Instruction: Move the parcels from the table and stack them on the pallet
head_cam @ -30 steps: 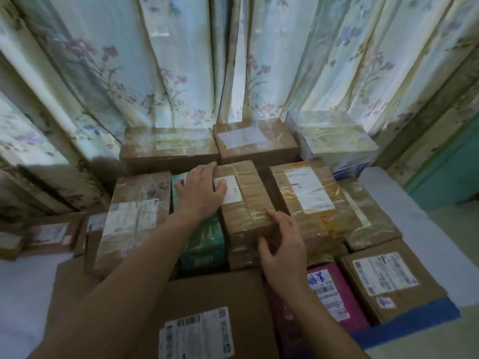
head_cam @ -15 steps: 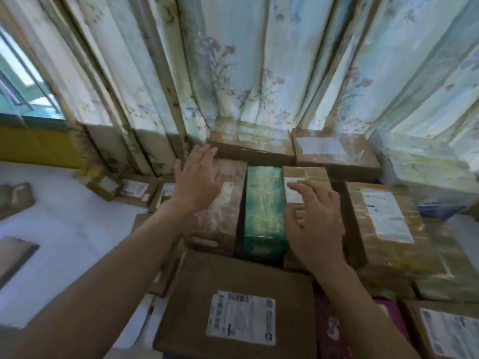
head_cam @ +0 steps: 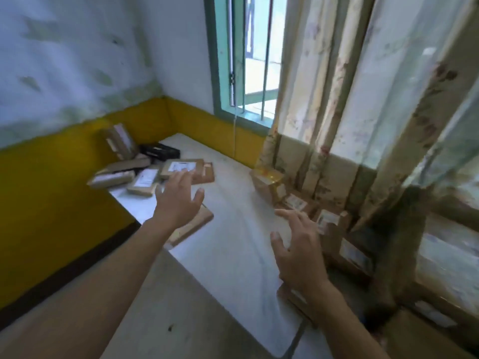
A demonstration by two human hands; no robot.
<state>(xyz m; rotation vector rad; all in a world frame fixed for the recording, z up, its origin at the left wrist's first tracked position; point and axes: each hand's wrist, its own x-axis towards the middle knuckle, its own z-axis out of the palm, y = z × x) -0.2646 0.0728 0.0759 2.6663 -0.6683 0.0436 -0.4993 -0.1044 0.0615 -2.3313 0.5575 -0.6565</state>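
Neither hand has a grip on anything: the right hand [head_cam: 298,257] and left hand [head_cam: 178,200] hover with fingers spread above the white tabletop [head_cam: 233,255]. A moment ago both rested on stacked boxes; the view has since swung toward the loose parcels [head_cam: 145,174] at the far corner, so the next pickup seems imminent.

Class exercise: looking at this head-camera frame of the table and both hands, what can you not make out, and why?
- Labels on the far parcels: too small and blurred to read.
- Flat parcel near the table edge: partly hidden by the left hand.
- Pallet stack: cut off by the right edge.
- Right hand: motion-blurred.
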